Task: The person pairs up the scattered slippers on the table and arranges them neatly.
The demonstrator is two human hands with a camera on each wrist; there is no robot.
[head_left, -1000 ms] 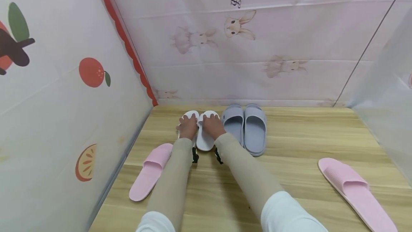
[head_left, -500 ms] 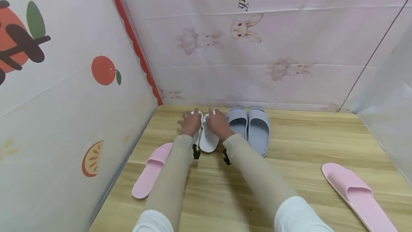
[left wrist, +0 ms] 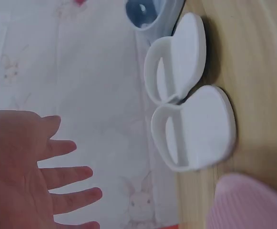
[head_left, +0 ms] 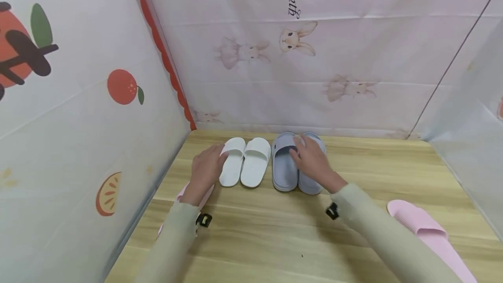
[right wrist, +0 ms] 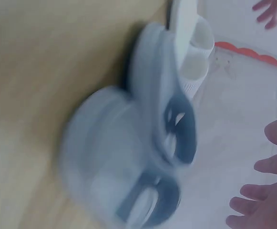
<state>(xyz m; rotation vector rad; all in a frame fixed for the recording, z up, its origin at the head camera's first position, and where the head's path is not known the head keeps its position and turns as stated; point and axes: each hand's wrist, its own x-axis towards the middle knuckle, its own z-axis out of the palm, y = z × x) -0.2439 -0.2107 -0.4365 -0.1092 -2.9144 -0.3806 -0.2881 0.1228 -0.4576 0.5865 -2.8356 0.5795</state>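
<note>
A printed back wall [head_left: 353,56] rises behind a wood-grain floor [head_left: 267,230]. White slippers [head_left: 253,169] stand side by side at the frame's centre, grey slippers [head_left: 284,174] just to their right. Left of the white pair, the left hand [head_left: 206,167] has spread fingers, grasping nothing; the right hand [head_left: 312,158], likewise released, hovers over the grey pair. A pink slipper [head_left: 426,232] lies lower right.

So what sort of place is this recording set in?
Probably a staged corner or booth: a rabbit-printed sheet and a fruit-printed sheet border a wood-look floor, where white slippers lie beside grey slippers.
</note>
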